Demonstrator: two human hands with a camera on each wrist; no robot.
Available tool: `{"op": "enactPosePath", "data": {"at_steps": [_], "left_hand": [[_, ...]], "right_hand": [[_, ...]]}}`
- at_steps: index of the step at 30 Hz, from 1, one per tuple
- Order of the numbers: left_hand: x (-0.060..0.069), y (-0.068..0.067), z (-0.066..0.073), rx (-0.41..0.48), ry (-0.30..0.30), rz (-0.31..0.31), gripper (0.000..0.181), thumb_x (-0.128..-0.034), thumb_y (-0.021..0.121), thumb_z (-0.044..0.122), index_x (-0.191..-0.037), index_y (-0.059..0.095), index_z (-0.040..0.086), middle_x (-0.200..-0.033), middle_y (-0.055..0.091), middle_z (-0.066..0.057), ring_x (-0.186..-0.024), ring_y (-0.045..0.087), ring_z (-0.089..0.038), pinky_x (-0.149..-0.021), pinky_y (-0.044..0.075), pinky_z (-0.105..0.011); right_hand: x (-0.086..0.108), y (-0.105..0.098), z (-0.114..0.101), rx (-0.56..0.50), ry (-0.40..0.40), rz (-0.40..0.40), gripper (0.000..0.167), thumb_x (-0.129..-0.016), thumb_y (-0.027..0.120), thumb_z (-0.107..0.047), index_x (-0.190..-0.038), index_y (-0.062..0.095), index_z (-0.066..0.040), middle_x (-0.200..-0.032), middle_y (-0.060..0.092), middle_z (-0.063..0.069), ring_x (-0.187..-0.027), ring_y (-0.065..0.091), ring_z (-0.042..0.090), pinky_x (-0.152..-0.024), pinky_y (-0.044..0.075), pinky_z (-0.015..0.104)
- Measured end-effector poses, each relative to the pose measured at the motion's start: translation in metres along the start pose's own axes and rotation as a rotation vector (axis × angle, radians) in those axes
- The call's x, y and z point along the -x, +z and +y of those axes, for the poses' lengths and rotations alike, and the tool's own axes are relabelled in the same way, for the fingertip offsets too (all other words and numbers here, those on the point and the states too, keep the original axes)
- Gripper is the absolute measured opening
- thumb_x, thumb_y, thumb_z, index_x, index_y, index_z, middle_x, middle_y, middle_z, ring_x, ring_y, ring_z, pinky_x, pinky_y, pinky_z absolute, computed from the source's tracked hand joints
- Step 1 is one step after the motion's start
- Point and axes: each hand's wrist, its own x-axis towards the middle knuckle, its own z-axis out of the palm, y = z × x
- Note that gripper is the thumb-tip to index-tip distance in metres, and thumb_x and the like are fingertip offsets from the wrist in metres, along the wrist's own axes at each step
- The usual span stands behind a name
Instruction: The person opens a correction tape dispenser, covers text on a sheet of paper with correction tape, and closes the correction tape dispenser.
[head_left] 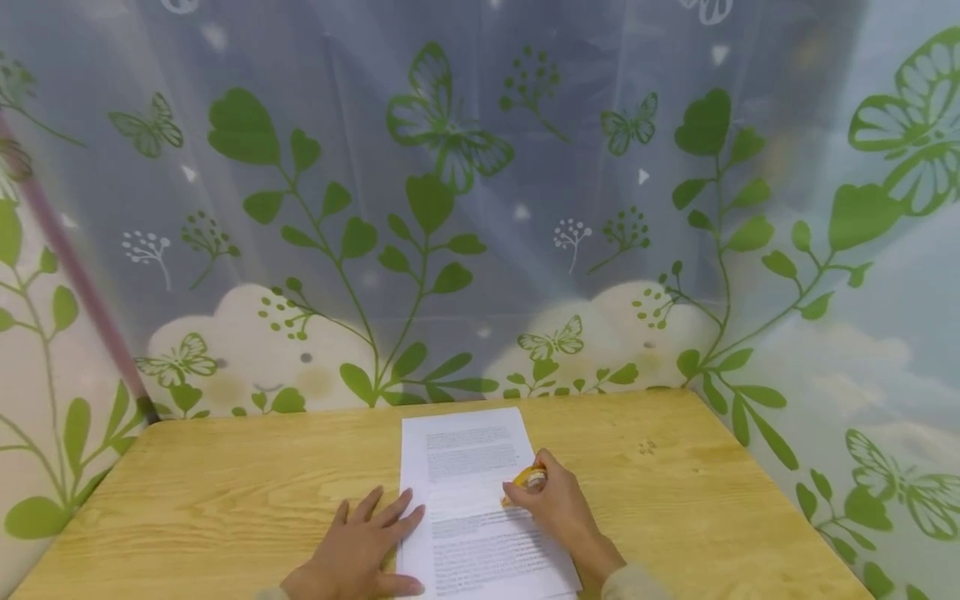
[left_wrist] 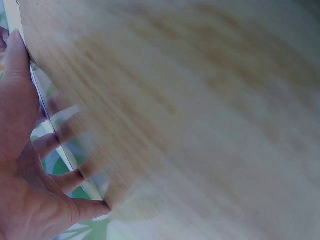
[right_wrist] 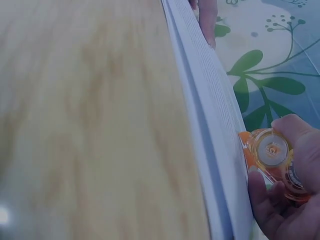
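A stack of printed paper lies on the wooden table in the head view, with a whitish band across the text near its middle. My right hand pinches an orange correction tape dispenser at the right part of the top sheet. In the right wrist view, the round clear reels of the dispenser show between thumb and fingers, with its front end by the page. My left hand rests flat, fingers spread, across the left edge of the paper; the left wrist view shows its palm side.
The wood-grained table extends on both sides of the paper. Behind it and along the right hangs a curtain printed with leaves and butterflies. A pinkish pole slants down at the left corner.
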Motion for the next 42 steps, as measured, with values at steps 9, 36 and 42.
{"op": "enactPosePath", "data": {"at_steps": [9, 36, 42], "left_hand": [[0.000, 0.004, -0.001, 0.016, 0.013, 0.032, 0.089, -0.0788, 0.046, 0.076, -0.144, 0.045, 0.015, -0.148, 0.038, -0.013, -0.127, 0.033, -0.054, -0.086, 0.028, -0.077], [0.000, -0.002, 0.001, 0.031, -0.005, -0.011, 0.091, -0.0782, 0.045, 0.077, -0.146, 0.042, 0.015, -0.151, 0.034, -0.012, -0.129, 0.029, -0.053, -0.088, 0.025, -0.078], [0.002, -0.002, 0.002, 0.035, 0.011, 0.012, 0.089, -0.0797, 0.047, 0.075, -0.145, 0.043, 0.014, -0.150, 0.034, -0.013, -0.128, 0.031, -0.055, -0.086, 0.026, -0.079]], "right_hand": [[0.002, -0.012, 0.002, 0.036, 0.001, 0.024, 0.039, -0.084, 0.075, -0.028, -0.086, 0.042, -0.007, -0.061, 0.061, -0.001, -0.049, 0.042, 0.008, -0.045, 0.032, 0.020], [0.002, -0.036, 0.025, -0.466, 0.280, 0.189, 0.090, -0.084, 0.069, -0.049, -0.145, 0.027, 0.003, -0.073, 0.055, 0.003, -0.053, 0.052, 0.011, -0.056, 0.055, 0.029], [0.004, -0.015, 0.000, -0.432, 0.254, 0.095, 0.055, -0.082, 0.073, -0.044, -0.113, 0.052, -0.003, -0.075, 0.065, 0.009, -0.057, 0.063, 0.017, -0.057, 0.056, 0.032]]}}
